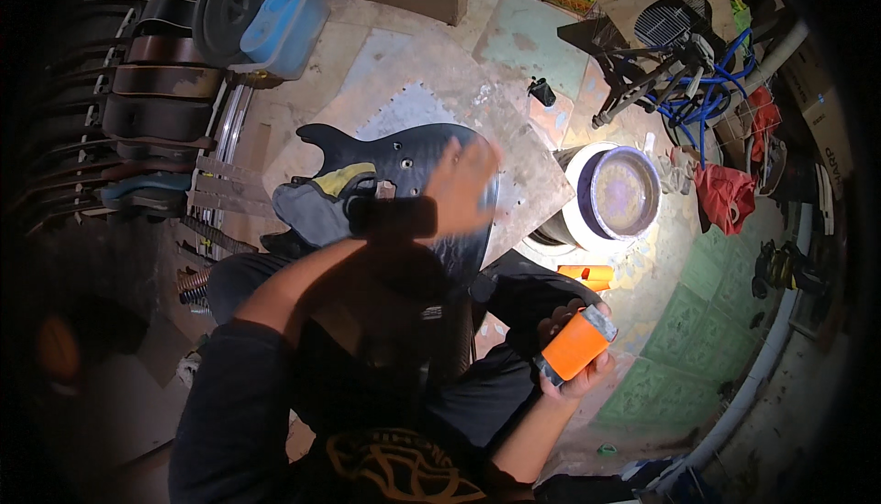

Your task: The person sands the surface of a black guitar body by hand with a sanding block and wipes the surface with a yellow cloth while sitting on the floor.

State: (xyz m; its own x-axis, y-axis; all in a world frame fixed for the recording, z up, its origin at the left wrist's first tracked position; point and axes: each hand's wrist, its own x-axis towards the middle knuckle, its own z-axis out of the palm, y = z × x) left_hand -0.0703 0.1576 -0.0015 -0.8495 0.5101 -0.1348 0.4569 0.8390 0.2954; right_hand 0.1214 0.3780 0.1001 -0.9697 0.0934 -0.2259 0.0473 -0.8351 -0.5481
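Note:
A black electric guitar body (367,148) lies across my lap, with small holes drilled in its face. My left hand (463,187) reaches over it to its right part, fingers stretched out and smeared by motion; nothing shows in it. Whether the palm touches the surface I cannot tell. Lower right, apart from the body, my right hand (598,371) grips a grey sanding block (576,346) wrapped in orange sandpaper. A grey and yellow cloth (317,206) rests on the body's left side. Dark shadow hides part of the body below my left forearm.
Just right of the board (532,173) stands a white bucket (574,169) topped by a round basin (627,194). Orange sandpaper pieces (587,276) lie below it. Several guitar bodies (156,114) line the left side. Blue hose (702,105) and a red bag (725,196) are at right.

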